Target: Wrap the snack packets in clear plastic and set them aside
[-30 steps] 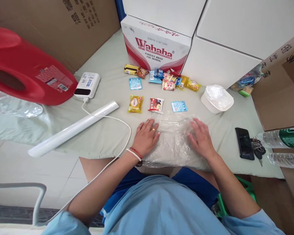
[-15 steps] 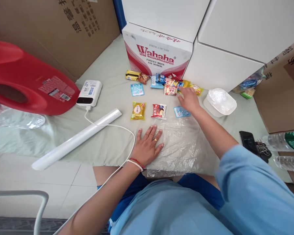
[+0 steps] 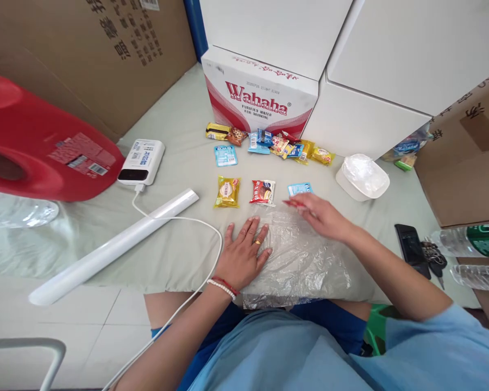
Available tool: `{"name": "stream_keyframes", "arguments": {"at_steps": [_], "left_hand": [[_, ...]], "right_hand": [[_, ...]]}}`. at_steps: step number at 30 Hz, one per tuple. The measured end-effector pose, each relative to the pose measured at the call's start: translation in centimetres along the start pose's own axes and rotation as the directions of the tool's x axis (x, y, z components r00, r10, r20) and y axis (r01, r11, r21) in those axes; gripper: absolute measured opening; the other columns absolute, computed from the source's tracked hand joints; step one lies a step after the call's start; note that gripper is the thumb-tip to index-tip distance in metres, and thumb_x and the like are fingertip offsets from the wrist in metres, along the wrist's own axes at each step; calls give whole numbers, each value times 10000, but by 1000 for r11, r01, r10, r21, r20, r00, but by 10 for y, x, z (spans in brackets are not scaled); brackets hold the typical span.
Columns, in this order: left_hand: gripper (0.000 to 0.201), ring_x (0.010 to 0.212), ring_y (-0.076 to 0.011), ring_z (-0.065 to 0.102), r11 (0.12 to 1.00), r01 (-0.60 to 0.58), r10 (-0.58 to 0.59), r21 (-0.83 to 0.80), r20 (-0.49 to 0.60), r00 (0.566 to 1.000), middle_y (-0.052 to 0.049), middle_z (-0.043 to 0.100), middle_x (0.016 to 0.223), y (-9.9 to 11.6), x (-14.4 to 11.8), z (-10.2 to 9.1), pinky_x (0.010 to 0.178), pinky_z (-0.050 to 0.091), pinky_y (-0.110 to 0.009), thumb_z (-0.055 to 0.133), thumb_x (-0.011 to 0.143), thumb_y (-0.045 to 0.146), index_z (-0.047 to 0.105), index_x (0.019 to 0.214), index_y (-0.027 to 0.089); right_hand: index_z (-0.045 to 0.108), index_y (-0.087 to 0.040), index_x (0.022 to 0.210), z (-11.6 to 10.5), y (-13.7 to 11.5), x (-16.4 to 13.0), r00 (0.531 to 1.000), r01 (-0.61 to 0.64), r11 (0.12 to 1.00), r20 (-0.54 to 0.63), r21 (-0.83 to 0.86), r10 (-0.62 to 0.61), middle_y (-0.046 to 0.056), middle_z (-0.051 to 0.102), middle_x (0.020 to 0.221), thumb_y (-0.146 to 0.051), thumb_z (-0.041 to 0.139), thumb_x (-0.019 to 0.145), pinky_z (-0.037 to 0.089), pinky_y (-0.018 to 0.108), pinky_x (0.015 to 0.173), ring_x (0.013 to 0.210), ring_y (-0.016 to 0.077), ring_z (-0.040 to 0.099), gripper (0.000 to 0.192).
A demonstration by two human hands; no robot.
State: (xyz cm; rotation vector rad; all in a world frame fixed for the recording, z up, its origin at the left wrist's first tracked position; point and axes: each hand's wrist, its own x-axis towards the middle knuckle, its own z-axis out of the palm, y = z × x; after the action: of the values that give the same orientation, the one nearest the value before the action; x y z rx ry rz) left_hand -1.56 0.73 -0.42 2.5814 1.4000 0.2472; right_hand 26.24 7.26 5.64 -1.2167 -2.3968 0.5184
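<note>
- Plainly, in the head view, the left hand (image 3: 243,255) lies flat, fingers spread, at the left edge of a transparent plastic film (image 3: 309,260).
- The right hand (image 3: 326,217) pinches a small red packet (image 3: 292,203) above the film's far edge, near a blue packet (image 3: 300,188).
- The film's near edge overhangs the cloth-covered surface (image 3: 167,255).
- Cloth shows between the film and the far snack pile (image 3: 279,144).
- A white cable (image 3: 187,219) curves just left of the left hand.
- Right, a white tub (image 3: 367,190) stands well apart from the film.
</note>
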Motion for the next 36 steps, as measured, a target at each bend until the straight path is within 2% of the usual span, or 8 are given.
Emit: {"name": "stream_keyframes", "arguments": {"at_steps": [4,7,16,21,26,30,33,36], "left_hand": [[574,1572,-307,325,1000,0,0,-22,-5,1000,-125,313,1704,0,0,-2,1284,117,-641,418,1052,483,445,1582,264],[574,1562,-321,343,999,0,0,-42,-16,1000,-125,326,1697,0,0,-3,1283,143,-645,425,1048,484,452,1581,269],[582,1569,-289,336,1000,9,-9,-17,-6,1000,-103,320,1704,0,0,-3,1293,131,-613,402,1052,523,458,1572,265],[586,1569,-284,334,1000,10,-10,-17,-9,1000,-100,317,1705,0,0,-3,1297,122,-605,391,1056,521,447,1579,263],[591,1576,-285,319,1000,6,-6,-28,-13,1000,-111,325,1702,-1,0,-1,1296,109,-612,379,1060,528,439,1582,259],[578,1575,-294,321,1000,1,-1,-24,-16,1000,-128,323,1700,-1,0,-1,1289,105,-624,381,1063,500,446,1578,246],[573,1573,-303,325,1000,-9,9,-18,-17,1000,-136,320,1700,-1,0,0,1284,107,-636,386,1065,485,449,1577,236],[574,1575,-312,321,1000,-20,20,-9,-24,1000,-146,314,1700,-1,0,1,1278,119,-647,391,1065,472,448,1578,221]], "right_hand": [[468,-261,1566,18,-46,-65,985,-24,987,167,-158,51,163,560,1510,-343,583,1006,439,584,1113,1350,336,522,577],[472,-264,1564,15,-42,-58,969,29,988,247,-153,10,146,534,1550,-513,620,983,345,621,1190,1453,359,432,649],[527,-71,1478,1,85,163,930,-368,862,-129,-349,344,219,500,1529,-246,595,925,400,557,1126,1360,400,447,584],[714,-117,1223,9,101,206,883,-464,833,-236,-302,406,199,646,1319,-229,488,983,423,575,1033,1257,400,494,348],[690,-154,832,-11,79,151,820,-430,880,-321,200,474,68,662,793,-397,551,997,495,356,786,809,216,602,325],[693,-177,850,-14,32,48,772,-461,550,10,697,635,0,657,719,-552,806,788,467,259,597,591,112,536,396],[710,-179,896,1,-10,-24,672,-578,293,240,762,701,14,722,809,-567,874,695,514,256,589,583,105,580,467],[706,-183,950,23,-38,-69,618,-671,250,340,698,709,28,736,848,-618,800,754,551,283,611,626,137,634,486]]}}
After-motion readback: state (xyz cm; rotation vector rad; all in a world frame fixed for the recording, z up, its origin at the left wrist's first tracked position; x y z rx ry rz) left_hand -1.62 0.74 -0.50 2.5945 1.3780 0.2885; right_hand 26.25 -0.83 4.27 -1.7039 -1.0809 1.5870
